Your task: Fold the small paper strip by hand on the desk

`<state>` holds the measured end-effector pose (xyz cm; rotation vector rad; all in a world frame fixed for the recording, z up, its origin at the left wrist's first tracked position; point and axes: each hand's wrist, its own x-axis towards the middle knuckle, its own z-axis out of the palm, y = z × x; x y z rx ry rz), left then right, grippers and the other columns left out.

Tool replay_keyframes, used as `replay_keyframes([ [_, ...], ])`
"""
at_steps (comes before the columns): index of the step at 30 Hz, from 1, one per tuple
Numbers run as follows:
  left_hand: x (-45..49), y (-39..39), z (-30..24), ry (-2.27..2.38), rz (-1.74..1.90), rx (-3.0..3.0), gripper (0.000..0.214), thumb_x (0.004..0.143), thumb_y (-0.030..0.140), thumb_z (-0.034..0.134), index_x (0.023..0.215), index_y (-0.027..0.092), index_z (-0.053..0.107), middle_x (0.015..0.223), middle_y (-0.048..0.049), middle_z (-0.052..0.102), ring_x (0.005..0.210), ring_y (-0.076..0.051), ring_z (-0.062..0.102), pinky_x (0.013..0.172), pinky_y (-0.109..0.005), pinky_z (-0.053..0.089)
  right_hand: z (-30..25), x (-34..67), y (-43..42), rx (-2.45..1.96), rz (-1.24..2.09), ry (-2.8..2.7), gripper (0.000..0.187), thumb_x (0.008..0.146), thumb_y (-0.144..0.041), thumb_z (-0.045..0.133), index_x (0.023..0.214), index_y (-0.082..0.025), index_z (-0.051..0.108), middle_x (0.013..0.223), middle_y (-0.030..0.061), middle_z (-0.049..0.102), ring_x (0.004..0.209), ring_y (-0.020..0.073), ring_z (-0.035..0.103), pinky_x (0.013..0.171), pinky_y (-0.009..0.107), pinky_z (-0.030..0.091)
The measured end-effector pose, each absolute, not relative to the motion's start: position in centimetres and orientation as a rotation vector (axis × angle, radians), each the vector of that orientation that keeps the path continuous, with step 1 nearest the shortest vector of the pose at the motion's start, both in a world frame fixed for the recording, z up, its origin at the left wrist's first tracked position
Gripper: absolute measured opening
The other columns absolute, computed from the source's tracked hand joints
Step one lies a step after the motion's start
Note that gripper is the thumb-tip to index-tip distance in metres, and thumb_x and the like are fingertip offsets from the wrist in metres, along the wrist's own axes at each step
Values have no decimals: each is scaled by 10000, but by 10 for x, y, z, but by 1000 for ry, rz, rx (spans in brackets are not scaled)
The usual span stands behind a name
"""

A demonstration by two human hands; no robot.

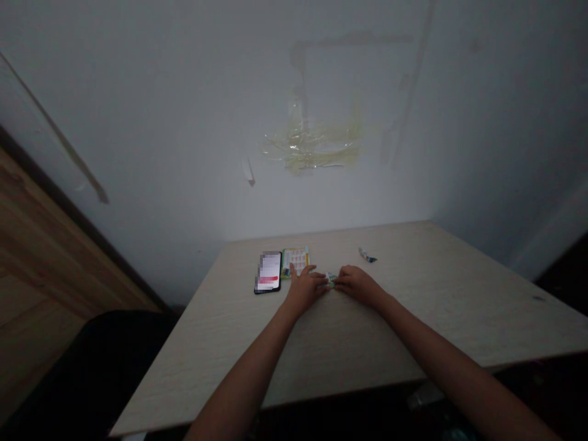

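A small green-and-white piece (331, 280), its kind too small to make out, lies on the table between my hands. My right hand (361, 285) has its fingers pinched together on the piece's right edge. Flat and with fingers spread, my left hand (304, 289) rests with some fingertips at the left edge of that piece. Its thumb side overlaps the front of a printed sheet with a green border (296, 257), whose lower part is partly covered. A phone (269, 272) with a lit screen lies left of the sheet.
The pale wooden table (413, 318) stands against a grey wall with yellowed tape (321, 147). A crumpled wrapper (367, 255) lies beyond my right hand. At the left are wooden panelling (41, 245) and a dark shape (105, 361) beside the table.
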<state>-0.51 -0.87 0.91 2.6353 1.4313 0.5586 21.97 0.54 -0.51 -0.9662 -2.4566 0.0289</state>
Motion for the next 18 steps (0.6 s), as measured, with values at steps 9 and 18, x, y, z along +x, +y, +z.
replay_keyframes([
  [9,-5,-11,12,1443,590,2685,241,887,474,591,1086,395,703,1163,29,723,1329,-289,438,1073,-731,-141,-4,220,4,-928,-148,-2490,192,913,-287,584,873,-190,744,819,79,638,787,181,564,730,304,418],
  [18,-4,-9,13,1423,595,2727,218,906,431,577,1067,375,712,1140,21,732,1303,-285,469,1071,-729,-156,-5,220,3,-962,-147,-2473,173,901,-297,603,880,-197,743,837,76,644,779,178,565,699,289,413],
])
